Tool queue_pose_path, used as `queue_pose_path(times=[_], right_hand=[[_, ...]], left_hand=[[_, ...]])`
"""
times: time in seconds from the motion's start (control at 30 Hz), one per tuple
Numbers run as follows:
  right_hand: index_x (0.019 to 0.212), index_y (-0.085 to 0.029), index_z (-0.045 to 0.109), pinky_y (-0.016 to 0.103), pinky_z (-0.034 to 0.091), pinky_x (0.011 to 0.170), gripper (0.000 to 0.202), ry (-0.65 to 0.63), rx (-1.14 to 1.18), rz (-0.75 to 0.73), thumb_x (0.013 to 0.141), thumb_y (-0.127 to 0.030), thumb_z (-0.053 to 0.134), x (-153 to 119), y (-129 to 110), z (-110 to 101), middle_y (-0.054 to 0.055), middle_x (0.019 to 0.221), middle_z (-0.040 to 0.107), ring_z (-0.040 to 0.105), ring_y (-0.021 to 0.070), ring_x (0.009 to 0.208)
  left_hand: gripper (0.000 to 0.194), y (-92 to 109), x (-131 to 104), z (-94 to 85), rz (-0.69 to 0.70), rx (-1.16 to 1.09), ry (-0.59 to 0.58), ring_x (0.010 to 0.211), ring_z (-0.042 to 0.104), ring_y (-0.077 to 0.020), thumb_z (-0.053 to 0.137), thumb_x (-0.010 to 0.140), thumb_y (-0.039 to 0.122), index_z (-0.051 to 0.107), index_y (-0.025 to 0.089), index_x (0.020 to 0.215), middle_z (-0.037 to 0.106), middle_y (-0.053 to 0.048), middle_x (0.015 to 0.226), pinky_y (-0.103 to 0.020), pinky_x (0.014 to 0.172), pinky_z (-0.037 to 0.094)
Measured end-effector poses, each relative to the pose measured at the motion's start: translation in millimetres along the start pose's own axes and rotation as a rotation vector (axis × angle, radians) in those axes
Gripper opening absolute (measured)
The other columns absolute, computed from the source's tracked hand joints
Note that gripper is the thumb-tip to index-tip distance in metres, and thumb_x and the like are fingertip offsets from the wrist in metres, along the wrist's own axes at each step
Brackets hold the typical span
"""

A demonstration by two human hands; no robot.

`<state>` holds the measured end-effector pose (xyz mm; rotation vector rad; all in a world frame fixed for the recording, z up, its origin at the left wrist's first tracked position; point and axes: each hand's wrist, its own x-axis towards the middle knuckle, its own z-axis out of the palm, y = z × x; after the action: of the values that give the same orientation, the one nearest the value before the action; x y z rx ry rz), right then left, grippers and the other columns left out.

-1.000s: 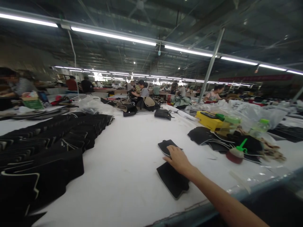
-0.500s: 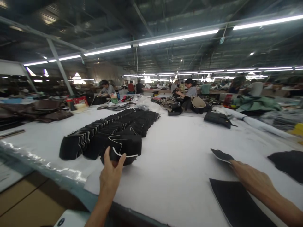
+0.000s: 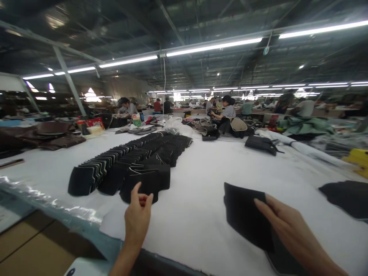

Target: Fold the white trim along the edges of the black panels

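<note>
Rows of overlapping black pieces (image 3: 110, 163) with pale edges lie on the white table (image 3: 195, 214). At their near end is a black piece (image 3: 146, 182), with my left hand (image 3: 138, 218) just in front of it, fingers apart and holding nothing. On the right, my right hand (image 3: 287, 224) grips a black panel (image 3: 247, 214) by its right edge, thumb on top. Under that hand lies another black piece (image 3: 283, 257), partly hidden. A further black piece (image 3: 347, 197) rests at the far right.
Brown folded material (image 3: 57, 136) lies at the back left. A black pouch (image 3: 261, 144), a long white roll (image 3: 301, 147) and green fabric (image 3: 309, 125) are at the back right. A person (image 3: 228, 109) is working beyond the table.
My left hand has let go of the piece it was bending, which now lies flatter. My right hand has moved left and turned, bringing its black panel into fuller view.
</note>
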<state>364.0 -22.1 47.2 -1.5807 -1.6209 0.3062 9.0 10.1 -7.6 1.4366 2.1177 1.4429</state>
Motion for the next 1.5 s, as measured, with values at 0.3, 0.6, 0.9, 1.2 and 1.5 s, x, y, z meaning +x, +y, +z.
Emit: queue_pose_path(times=[0.3, 0.6, 0.9, 1.2, 1.5], right_hand=[[0.083, -0.017, 0.047, 0.019, 0.038, 0.045, 0.032, -0.503, 0.939, 0.512, 0.075, -0.044, 0.064, -54.1, -56.7, 69.1, -0.005, 0.062, 0.049, 0.048, 0.0077, 0.049], [0.094, -0.018, 0.060, 0.030, 0.045, 0.071, 0.016, -0.362, 0.389, -0.173, 0.089, -0.034, 0.059, -62.5, -63.0, 51.8, 0.004, 0.084, 0.063, 0.057, 0.0163, 0.077], [0.094, -0.021, 0.060, 0.032, 0.040, 0.083, 0.015, -0.607, 0.146, -0.364, 0.083, -0.011, 0.064, -99.9, -49.1, 72.8, 0.002, 0.097, 0.062, 0.050, 0.0179, 0.093], [0.095, -0.022, 0.060, 0.034, 0.036, 0.090, 0.015, -0.704, 0.171, -0.223, 0.084, -0.014, 0.066, -125.5, -43.2, 85.9, 0.000, 0.100, 0.061, 0.051, 0.0174, 0.097], [0.089, -0.020, 0.059, 0.031, 0.035, 0.086, 0.010, -0.734, 0.191, -0.301, 0.085, -0.015, 0.066, -119.5, -38.2, 82.5, 0.000, 0.094, 0.058, 0.049, 0.0157, 0.092]], left_hand=[[0.065, 28.6, -137.3, -0.7, 0.637, -0.233, -0.682, 0.137, 0.039, -0.0283, 0.057, 0.086, 0.022, 0.036, 0.035, 0.146, 0.038, -0.007, 0.151, -0.046, 0.112, 0.038], [0.054, 44.5, -121.6, -28.0, -0.410, -0.606, -0.778, 0.116, 0.058, -0.0311, 0.071, 0.072, 0.053, 0.070, 0.020, 0.114, 0.068, -0.007, 0.120, -0.039, 0.099, 0.050], [0.054, 17.3, -155.5, -26.6, -0.483, -0.637, -0.999, 0.099, 0.061, -0.0276, 0.072, 0.071, 0.056, 0.072, 0.017, 0.107, 0.071, -0.008, 0.099, -0.035, 0.088, 0.051], [0.050, -6.1, -185.5, -23.8, -0.426, -0.529, -0.944, 0.090, 0.062, -0.0243, 0.065, 0.077, 0.055, 0.071, 0.016, 0.108, 0.071, -0.006, 0.094, -0.029, 0.079, 0.051], [0.043, -15.9, -192.9, -25.7, -0.306, -0.413, -0.913, 0.087, 0.063, -0.0226, 0.060, 0.082, 0.053, 0.071, 0.020, 0.107, 0.069, -0.004, 0.087, -0.024, 0.078, 0.051]])
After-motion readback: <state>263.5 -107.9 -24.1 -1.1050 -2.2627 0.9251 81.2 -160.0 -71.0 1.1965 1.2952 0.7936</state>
